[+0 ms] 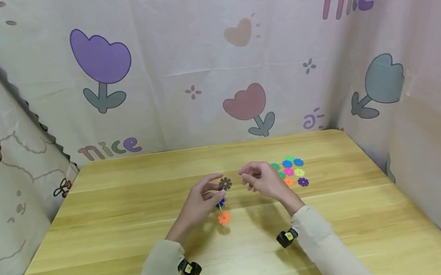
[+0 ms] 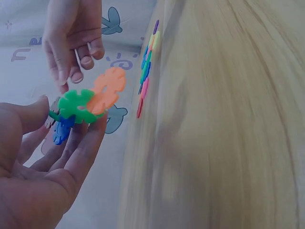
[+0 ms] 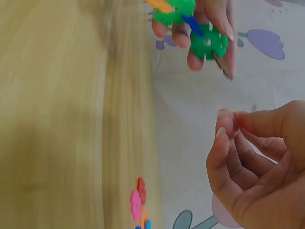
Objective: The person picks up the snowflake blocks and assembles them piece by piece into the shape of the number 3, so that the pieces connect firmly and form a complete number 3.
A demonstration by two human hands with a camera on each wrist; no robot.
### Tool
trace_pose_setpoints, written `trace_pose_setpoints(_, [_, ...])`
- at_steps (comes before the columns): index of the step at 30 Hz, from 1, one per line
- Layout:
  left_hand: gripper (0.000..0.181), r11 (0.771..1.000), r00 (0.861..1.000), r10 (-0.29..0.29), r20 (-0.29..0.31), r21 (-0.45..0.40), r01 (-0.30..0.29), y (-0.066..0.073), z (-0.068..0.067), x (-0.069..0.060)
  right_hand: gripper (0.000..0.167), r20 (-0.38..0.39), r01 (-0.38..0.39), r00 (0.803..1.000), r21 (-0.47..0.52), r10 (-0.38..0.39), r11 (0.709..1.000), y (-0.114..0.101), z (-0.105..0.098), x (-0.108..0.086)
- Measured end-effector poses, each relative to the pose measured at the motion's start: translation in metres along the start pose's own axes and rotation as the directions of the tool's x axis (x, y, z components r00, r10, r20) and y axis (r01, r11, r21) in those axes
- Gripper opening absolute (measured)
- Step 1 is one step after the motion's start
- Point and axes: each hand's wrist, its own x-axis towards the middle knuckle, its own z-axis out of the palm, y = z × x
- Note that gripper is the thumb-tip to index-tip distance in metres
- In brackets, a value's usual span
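Observation:
My left hand (image 1: 198,204) holds a joined chain of notched plastic flower discs between thumb and fingers. In the left wrist view the chain shows an orange disc (image 2: 112,86), a green disc (image 2: 71,102) and a blue disc (image 2: 62,131). A second green disc (image 3: 208,43) stands out in the right wrist view. At the chain's upper end is a dark brown disc (image 1: 225,184), tilted toward the right hand. My right hand (image 1: 265,181) hovers just right of it, apart from the chain. Its fingers are loosely bent, thumb near the index fingertip, with nothing visible between them.
Loose flower discs in several colours, among them a pink disc (image 1: 289,171) and a purple disc (image 1: 303,182), lie on the wooden table (image 1: 126,202) beyond and right of the right hand. A printed curtain (image 1: 170,43) hangs behind the table and along both sides.

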Motion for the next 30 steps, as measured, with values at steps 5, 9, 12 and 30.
trace_pose_setpoints(5, [0.048, 1.000, 1.000, 0.005, 0.009, -0.007, -0.005, -0.002, -0.004, -0.003, 0.016, -0.030, -0.051, 0.998, -0.027, 0.051, 0.998, 0.011, -0.008, 0.004])
trace_pose_setpoints(9, [0.047, 1.000, 1.000, 0.000, 0.018, -0.023, 0.000, -0.003, -0.007, -0.005, 0.017, -0.048, -0.085, 0.996, -0.091, 0.080, 0.992, 0.018, -0.015, 0.008])
trace_pose_setpoints(12, [0.046, 1.000, 1.000, 0.005, 0.026, -0.021, -0.004, -0.003, -0.007, -0.005, 0.017, -0.064, -0.097, 0.994, -0.164, 0.088, 0.982, 0.023, -0.020, 0.012])
trace_pose_setpoints(30, [0.044, 0.995, 0.999, 0.030, 0.022, 0.096, -0.032, -0.008, -0.006, -0.004, 0.016, 0.012, -0.117, 0.991, -0.432, 0.135, 0.894, 0.051, -0.024, 0.026])
